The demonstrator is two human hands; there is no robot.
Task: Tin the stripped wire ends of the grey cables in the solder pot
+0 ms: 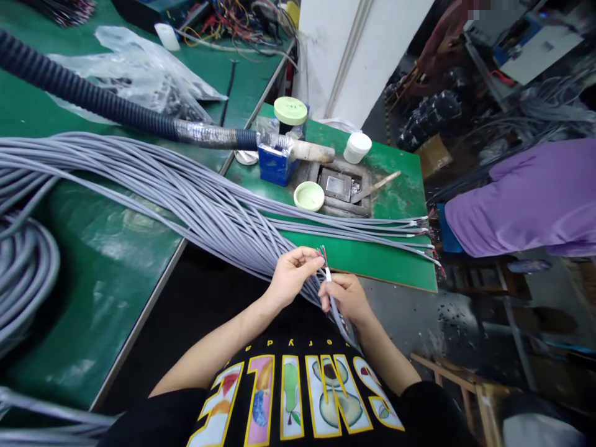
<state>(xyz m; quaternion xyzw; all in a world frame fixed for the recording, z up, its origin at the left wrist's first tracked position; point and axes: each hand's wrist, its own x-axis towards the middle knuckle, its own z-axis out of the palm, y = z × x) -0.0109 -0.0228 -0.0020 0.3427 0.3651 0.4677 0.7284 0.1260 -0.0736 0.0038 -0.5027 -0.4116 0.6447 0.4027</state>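
Observation:
In front of my chest I hold the end of a grey cable (332,304). Thin wires, one red and others dark, fan out of its white-wrapped tip. My right hand (345,295) is closed round the cable just below the white part. Fingertips of my left hand (298,272) pinch at the thin wires (325,253); exactly which strands they grip is too small to tell. Behind my hands runs a thick bundle of grey cables (200,195), its stripped ends (431,239) lying towards the right edge of the green bench (395,264).
A solder pot (339,185) with a flat scraper (379,186) is set in the bench. Around it are a pale green lid (309,196), a white jar (357,148), a blue box (275,164) and a black hose (116,108). A person in purple (535,195) is at right.

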